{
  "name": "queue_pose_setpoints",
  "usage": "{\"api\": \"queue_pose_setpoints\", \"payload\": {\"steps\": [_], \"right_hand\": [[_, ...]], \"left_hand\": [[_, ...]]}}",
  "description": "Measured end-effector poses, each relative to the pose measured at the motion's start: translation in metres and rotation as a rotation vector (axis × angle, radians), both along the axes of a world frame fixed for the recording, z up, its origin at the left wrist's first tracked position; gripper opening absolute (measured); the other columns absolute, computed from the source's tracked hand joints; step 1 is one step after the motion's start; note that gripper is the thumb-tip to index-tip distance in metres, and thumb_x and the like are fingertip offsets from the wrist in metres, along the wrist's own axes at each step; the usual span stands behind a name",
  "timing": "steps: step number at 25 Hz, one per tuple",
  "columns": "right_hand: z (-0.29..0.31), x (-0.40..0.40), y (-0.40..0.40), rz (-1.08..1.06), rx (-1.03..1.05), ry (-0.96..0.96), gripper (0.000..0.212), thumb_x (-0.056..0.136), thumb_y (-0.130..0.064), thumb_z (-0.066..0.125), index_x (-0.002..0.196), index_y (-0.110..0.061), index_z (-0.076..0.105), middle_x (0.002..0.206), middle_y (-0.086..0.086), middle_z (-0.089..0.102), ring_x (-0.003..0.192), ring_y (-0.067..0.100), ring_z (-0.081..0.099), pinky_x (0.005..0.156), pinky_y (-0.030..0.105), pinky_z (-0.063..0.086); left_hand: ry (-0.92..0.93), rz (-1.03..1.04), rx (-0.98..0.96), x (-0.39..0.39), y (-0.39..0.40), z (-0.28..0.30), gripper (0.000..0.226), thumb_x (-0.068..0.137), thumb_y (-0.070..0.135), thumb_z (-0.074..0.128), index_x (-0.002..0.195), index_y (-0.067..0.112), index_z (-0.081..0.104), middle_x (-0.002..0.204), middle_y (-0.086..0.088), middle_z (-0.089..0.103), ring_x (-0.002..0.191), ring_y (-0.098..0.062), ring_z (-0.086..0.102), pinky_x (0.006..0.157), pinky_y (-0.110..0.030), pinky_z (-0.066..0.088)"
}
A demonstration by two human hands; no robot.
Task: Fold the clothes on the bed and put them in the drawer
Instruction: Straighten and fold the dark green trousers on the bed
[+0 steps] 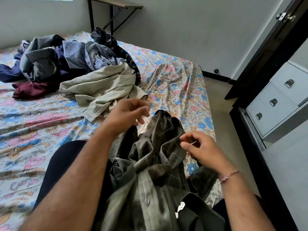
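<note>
Olive checked shirt (158,164) bunched on lap and bed (33,130) edge. Both hands hover above it, holding nothing: left hand (128,112) loosely curled, blurred; right hand (198,145) fingers half-curled. Advice: grab collar or shoulders, shake flat before folding. Further back: one beige garment (103,87), one unfolded pile (66,59), pieces uncountable. Three drawer handles (273,102) visible.

Home bedroom: bed (175,84); drawers (273,104)

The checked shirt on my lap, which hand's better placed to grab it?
Probably the right hand: it hovers by the checked shirt, fingers nearly touching the fabric. The left hand is raised and blurred.
</note>
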State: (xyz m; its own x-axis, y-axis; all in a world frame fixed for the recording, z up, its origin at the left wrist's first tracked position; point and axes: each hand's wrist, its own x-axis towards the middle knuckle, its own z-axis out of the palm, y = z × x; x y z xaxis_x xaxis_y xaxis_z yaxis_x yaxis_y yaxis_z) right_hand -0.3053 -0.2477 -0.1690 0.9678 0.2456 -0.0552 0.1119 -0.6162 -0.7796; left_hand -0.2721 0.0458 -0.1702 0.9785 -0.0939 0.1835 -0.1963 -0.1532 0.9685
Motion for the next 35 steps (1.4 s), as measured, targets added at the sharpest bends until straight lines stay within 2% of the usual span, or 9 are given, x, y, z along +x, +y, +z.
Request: {"api": "queue_pose_setpoints", "payload": {"steps": [5,7,11,16,20,24,27,30,35], "right_hand": [[-0.063,0.061,0.017,-0.373,0.028,0.134,0.063,0.096,-0.035,0.07,0.151,-0.03,0.038,0.137,-0.004,0.057,0.121,0.023,0.061,0.101,0.041,0.052],[-0.077,0.079,0.026,-0.298,0.169,0.273,0.044,0.098,-0.023,0.069,0.14,-0.022,0.057,0.121,-0.002,0.067,0.117,0.03,0.064,0.099,0.04,0.053],[-0.071,0.066,0.07,0.054,0.004,-0.228,0.041,0.094,-0.008,0.067,0.134,-0.012,0.066,0.133,0.008,0.066,0.128,0.025,0.059,0.112,0.017,0.037],[-0.067,0.025,0.1,0.22,0.157,-0.493,0.045,0.089,0.006,0.065,0.128,-0.017,0.067,0.134,-0.002,0.062,0.122,0.011,0.06,0.107,0.027,0.046],[-0.08,0.042,0.059,-0.165,0.08,0.008,0.029,0.091,-0.024,0.076,0.117,-0.031,0.066,0.112,-0.014,0.067,0.096,0.007,0.066,0.086,0.025,0.054],[-0.09,0.044,0.044,-0.077,-0.153,0.088,0.004,0.095,-0.021,0.07,0.095,-0.022,0.074,0.082,-0.009,0.072,0.077,0.009,0.067,0.069,0.026,0.048],[-0.07,0.067,0.031,-0.452,0.191,-0.092,0.024,0.096,-0.01,0.058,0.091,-0.027,0.073,0.084,-0.005,0.074,0.08,0.017,0.068,0.075,0.037,0.059],[-0.008,0.098,0.007,-0.281,0.368,-0.399,0.016,0.092,-0.017,0.067,0.096,-0.03,0.074,0.089,0.004,0.075,0.084,0.014,0.066,0.085,0.038,0.058],[0.058,0.133,-0.02,0.097,-0.768,-0.318,0.017,0.083,-0.033,0.079,0.077,-0.035,0.063,0.076,-0.007,0.062,0.081,0.021,0.066,0.064,0.033,0.046]], "left_hand": [[0.169,-0.036,0.612,0.031,-0.045,-0.035,0.051,0.095,0.036,0.073,0.14,0.021,0.055,0.093,0.002,0.076,0.082,-0.016,0.074,0.081,-0.033,0.058],[0.123,0.025,0.623,0.041,-0.056,-0.039,0.062,0.095,0.037,0.071,0.15,0.02,0.047,0.107,-0.002,0.074,0.094,-0.02,0.071,0.087,-0.037,0.057],[-0.111,0.126,0.502,0.085,-0.037,-0.024,0.062,0.095,0.045,0.068,0.149,0.019,0.052,0.136,-0.008,0.062,0.12,-0.022,0.062,0.105,-0.044,0.052],[0.074,-0.193,1.105,0.11,0.005,-0.032,0.013,0.088,0.038,0.076,0.092,0.025,0.075,0.088,0.002,0.071,0.091,-0.024,0.069,0.08,-0.032,0.052],[0.185,-0.186,1.131,0.099,0.025,-0.042,0.015,0.086,0.036,0.079,0.097,0.032,0.069,0.094,0.005,0.065,0.092,-0.021,0.062,0.082,-0.031,0.049],[0.1,-0.057,0.72,0.094,0.041,-0.027,0.031,0.089,0.006,0.068,0.094,0.035,0.077,0.097,0.009,0.076,0.088,-0.012,0.068,0.09,-0.027,0.056],[-0.06,0.141,0.152,0.085,0.042,-0.006,0.047,0.089,-0.004,0.057,0.102,0.034,0.082,0.116,0.0,0.077,0.106,-0.015,0.071,0.101,-0.038,0.057],[-0.182,0.126,-0.345,0.075,0.055,0.025,0.053,0.087,-0.012,0.052,0.134,0.007,0.067,0.138,-0.017,0.066,0.123,-0.027,0.065,0.108,-0.042,0.052],[-0.23,0.236,-0.554,0.066,0.119,0.026,0.064,0.085,-0.013,0.048,0.145,0.008,0.056,0.131,-0.018,0.065,0.115,-0.03,0.065,0.103,-0.044,0.056]]}}
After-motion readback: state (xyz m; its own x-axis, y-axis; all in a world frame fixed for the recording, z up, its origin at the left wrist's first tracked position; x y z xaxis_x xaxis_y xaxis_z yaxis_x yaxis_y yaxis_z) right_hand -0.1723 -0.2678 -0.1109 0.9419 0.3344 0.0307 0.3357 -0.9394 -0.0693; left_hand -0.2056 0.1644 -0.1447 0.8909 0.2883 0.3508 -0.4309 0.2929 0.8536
